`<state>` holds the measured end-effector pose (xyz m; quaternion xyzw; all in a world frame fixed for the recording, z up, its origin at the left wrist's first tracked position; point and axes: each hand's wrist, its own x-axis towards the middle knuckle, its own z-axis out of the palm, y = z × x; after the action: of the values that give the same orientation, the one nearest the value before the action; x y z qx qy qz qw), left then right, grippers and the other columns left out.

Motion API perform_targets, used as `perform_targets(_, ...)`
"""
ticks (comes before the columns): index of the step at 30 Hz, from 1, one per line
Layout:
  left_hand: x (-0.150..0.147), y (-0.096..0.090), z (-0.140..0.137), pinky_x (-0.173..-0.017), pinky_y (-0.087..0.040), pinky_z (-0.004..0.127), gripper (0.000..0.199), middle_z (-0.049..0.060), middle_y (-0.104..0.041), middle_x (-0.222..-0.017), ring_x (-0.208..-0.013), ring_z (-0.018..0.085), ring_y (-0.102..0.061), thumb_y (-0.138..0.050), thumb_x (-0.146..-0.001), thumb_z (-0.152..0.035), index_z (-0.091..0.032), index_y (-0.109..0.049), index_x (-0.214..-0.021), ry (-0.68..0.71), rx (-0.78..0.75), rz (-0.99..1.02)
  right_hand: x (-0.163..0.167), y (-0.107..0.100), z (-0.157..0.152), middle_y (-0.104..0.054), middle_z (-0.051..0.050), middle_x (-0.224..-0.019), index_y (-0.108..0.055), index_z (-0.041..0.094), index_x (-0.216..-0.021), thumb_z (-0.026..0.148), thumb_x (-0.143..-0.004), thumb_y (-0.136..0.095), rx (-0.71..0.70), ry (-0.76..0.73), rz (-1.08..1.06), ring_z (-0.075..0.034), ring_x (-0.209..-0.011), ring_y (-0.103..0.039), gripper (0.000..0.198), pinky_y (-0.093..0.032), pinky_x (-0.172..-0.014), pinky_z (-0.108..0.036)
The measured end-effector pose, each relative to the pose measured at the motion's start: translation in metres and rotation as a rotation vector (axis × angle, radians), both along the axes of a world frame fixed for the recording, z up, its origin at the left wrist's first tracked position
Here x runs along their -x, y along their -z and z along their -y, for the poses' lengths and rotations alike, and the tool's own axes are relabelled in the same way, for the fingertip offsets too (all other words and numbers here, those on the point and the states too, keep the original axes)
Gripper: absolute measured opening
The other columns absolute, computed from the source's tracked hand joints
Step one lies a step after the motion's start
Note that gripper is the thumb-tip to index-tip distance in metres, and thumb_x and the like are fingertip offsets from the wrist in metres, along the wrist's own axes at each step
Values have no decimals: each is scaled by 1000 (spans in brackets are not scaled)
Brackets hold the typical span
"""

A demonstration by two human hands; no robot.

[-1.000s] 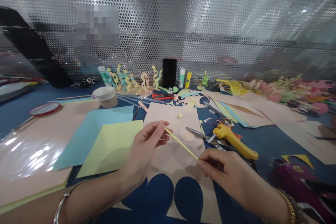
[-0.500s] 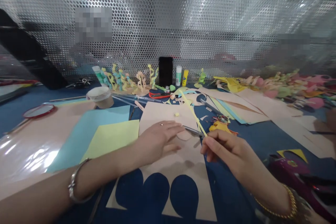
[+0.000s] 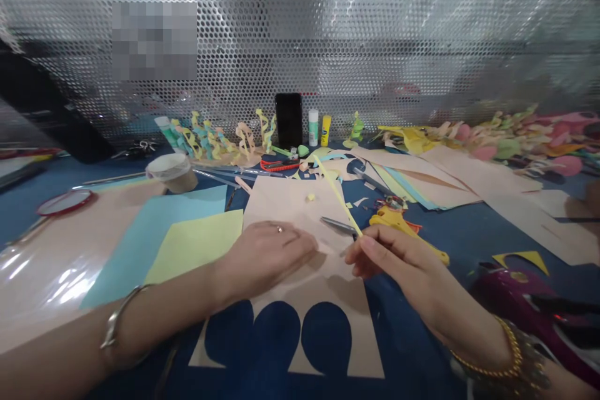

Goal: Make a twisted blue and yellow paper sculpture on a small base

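Clock face taken from the wearer's seat, 12 pointing away. Item: one pale-yellow strip (image 3: 335, 189), slender, paper by its look; near end pinched between thumb and fingers of the right hand (image 3: 398, 256), shaft running toward 11 o'clock, far end over the loose scraps (image 3: 349, 169), contact there not determinable. Left hand (image 3: 269, 253): at 9 o'clock from the right, palm down, fingers together, grasping nothing visible, apparently resting on the pink sheet (image 3: 293, 190); anything beneath the palm cannot be told. The strip lies at 1 to 2 o'clock from the left hand, apart from it. Step in hand, as judged: single-handed handling of the strip, the left hand seeming to steady the sheet. Next move, as judged: calls for a light pinch, lest the strip bend, and for clearance from the metal blade (image 3: 334, 222) just beside its lower end, at 10 to 11 o'clock from the right hand. Adjacent stock: yellow glue gun (image 3: 391, 219), 12 o'clock from the right hand, partly hidden by it; small yellow piece (image 3: 310, 198), 1 to 2 o'clock from the left; yellow-green sheet (image 3: 201, 240), at its 9 to 10.
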<state>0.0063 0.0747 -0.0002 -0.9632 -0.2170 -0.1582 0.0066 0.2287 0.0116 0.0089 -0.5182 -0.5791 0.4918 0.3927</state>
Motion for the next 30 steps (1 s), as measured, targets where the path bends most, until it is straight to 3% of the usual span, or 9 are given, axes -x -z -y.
perform_targets(4,18,6,33,-91,-45,34,34,9,-59,-126,-114,23,-55,-39,-88,-12,-22,-53,-117,-56,172,-151,2,-1,3,-63,-4,-84,-58,18,-83,39,-93,-40,15,-23,17,-12,-74,-61,29,-51,-69,-25)
perform_targets(7,16,10,43,-97,-41,37,37,14,-55,-129,-120,25,-50,-39,-85,-7,-14,-48,-121,-84,199,-197,5,-2,4,-63,-4,-83,-58,18,-82,38,-93,-40,22,-58,58,-13,-74,-62,30,-51,-69,-27)
perform_targets(14,-2,6,34,-91,-46,37,36,12,-61,-118,-111,25,-56,-42,-81,-3,-15,-51,-113,-111,207,-201,6,-1,3,-62,-3,-79,-59,18,-81,38,-93,-40,13,-73,99,-13,-73,-61,30,-49,-68,-26)
perform_targets(21,4,8,40,-98,-42,36,42,16,-55,-129,-122,25,-48,-41,-83,-6,-10,-42,-126,-101,171,-201,6,-2,4,-63,-3,-81,-58,18,-81,38,-92,-39,17,-74,120,-13,-74,-62,29,-49,-69,-26)
perform_targets(30,17,9,66,-87,-50,42,36,17,-65,-114,-102,30,-63,-34,-88,-9,-11,-57,-116,-33,12,-139,6,-1,7,-60,-2,-76,-58,19,-82,37,-91,-42,-24,-129,179,-13,-72,-59,26,-47,-65,-25)
